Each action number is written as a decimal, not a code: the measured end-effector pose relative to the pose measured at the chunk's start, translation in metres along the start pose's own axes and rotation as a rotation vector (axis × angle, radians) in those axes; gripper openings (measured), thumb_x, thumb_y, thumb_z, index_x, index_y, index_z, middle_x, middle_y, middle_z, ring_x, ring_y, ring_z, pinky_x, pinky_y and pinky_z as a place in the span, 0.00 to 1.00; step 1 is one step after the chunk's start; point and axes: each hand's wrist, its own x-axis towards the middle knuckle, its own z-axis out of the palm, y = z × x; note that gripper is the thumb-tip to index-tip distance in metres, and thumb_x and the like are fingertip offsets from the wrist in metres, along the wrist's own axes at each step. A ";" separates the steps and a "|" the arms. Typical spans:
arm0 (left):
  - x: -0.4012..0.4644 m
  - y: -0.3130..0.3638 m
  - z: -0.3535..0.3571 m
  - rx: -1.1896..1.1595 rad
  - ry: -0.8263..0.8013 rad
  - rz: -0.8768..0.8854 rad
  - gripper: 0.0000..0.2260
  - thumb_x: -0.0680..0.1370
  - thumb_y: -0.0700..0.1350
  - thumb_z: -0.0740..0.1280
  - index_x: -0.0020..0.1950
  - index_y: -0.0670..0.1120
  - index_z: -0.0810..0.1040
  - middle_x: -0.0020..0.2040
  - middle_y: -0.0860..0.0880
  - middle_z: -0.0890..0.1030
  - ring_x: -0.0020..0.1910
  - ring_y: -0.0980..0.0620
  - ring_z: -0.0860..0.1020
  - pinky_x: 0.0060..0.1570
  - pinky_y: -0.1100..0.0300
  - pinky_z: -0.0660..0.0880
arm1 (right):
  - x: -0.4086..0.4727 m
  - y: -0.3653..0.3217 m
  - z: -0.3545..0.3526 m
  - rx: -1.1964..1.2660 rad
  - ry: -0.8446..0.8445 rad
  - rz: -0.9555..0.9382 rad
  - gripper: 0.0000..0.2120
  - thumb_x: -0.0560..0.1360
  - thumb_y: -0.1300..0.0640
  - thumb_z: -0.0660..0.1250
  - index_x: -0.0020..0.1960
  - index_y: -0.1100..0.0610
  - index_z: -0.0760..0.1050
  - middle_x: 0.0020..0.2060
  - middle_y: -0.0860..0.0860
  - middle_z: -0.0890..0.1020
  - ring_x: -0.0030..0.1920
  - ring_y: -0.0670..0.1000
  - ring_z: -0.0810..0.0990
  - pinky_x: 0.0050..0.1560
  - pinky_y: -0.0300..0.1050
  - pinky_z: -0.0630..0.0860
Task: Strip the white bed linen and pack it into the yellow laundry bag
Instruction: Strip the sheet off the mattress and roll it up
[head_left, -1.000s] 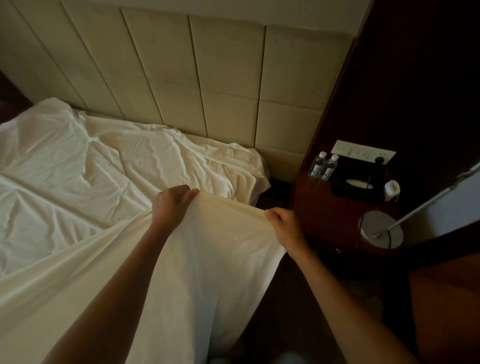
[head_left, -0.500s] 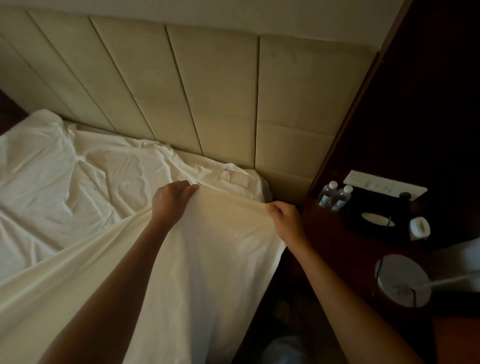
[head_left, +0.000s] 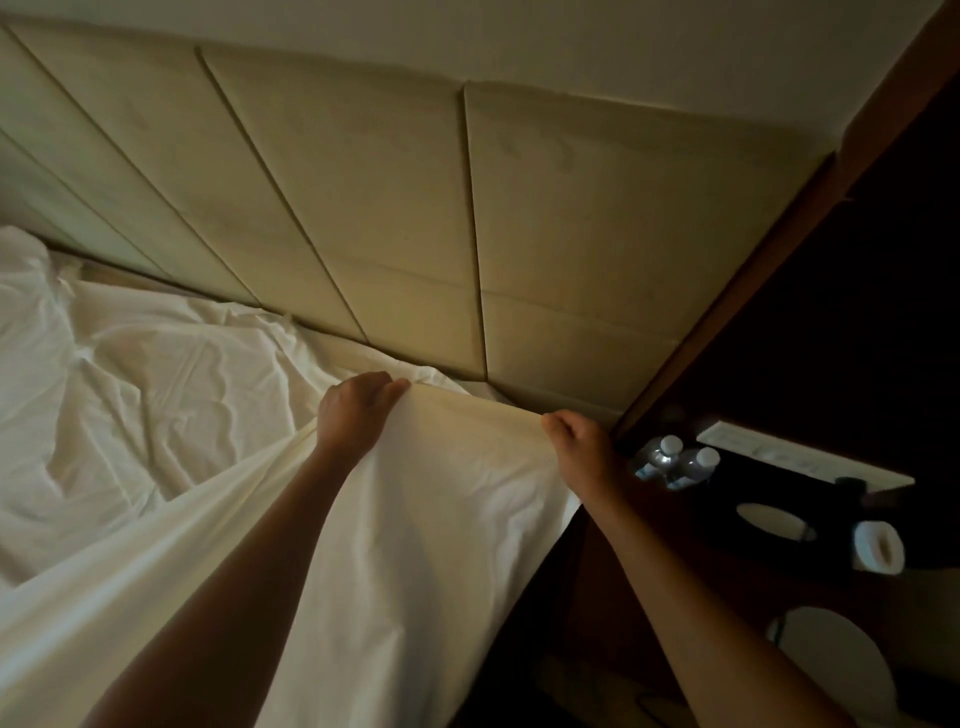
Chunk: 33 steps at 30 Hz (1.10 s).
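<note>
A white sheet (head_left: 395, 545) is stretched taut between both my hands, lifted off the bed near its head end. My left hand (head_left: 358, 410) grips the sheet's top edge with curled fingers. My right hand (head_left: 579, 441) grips the same edge further right, close to the nightstand. The sheet hangs down in front of me and trails off to the lower left. Beneath and beyond it, more rumpled white linen (head_left: 156, 395) covers the mattress. The yellow laundry bag is not in view.
A beige padded headboard (head_left: 415, 218) runs behind the bed. At the right stands a dark wooden nightstand (head_left: 727, 582) with two water bottles (head_left: 675, 460), a black tissue box (head_left: 774, 519), a white switch panel (head_left: 800, 457) and a round lamp base (head_left: 836, 665).
The view has tilted up and moved closer to the headboard. Both hands keep their grip on the sheet edge and have carried it higher, nearer the headboard.
</note>
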 end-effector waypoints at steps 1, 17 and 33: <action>0.010 -0.005 0.007 0.001 -0.006 -0.007 0.23 0.77 0.62 0.57 0.35 0.44 0.74 0.36 0.46 0.78 0.42 0.40 0.77 0.44 0.50 0.72 | 0.011 0.003 0.003 -0.018 -0.003 0.003 0.19 0.82 0.57 0.63 0.32 0.54 0.68 0.25 0.47 0.67 0.26 0.42 0.65 0.28 0.36 0.61; 0.137 -0.069 0.142 0.081 -0.160 0.038 0.17 0.82 0.51 0.64 0.35 0.47 0.72 0.40 0.40 0.81 0.44 0.37 0.78 0.43 0.52 0.68 | 0.101 0.122 0.089 -0.093 0.008 0.191 0.10 0.81 0.58 0.65 0.47 0.59 0.83 0.37 0.50 0.81 0.39 0.43 0.79 0.39 0.43 0.72; 0.196 -0.102 0.289 0.128 -0.149 0.251 0.16 0.80 0.52 0.67 0.40 0.41 0.82 0.40 0.39 0.83 0.41 0.36 0.80 0.41 0.51 0.71 | 0.194 0.263 0.119 -0.173 0.227 0.302 0.11 0.82 0.56 0.62 0.41 0.53 0.72 0.32 0.42 0.70 0.39 0.45 0.73 0.34 0.35 0.66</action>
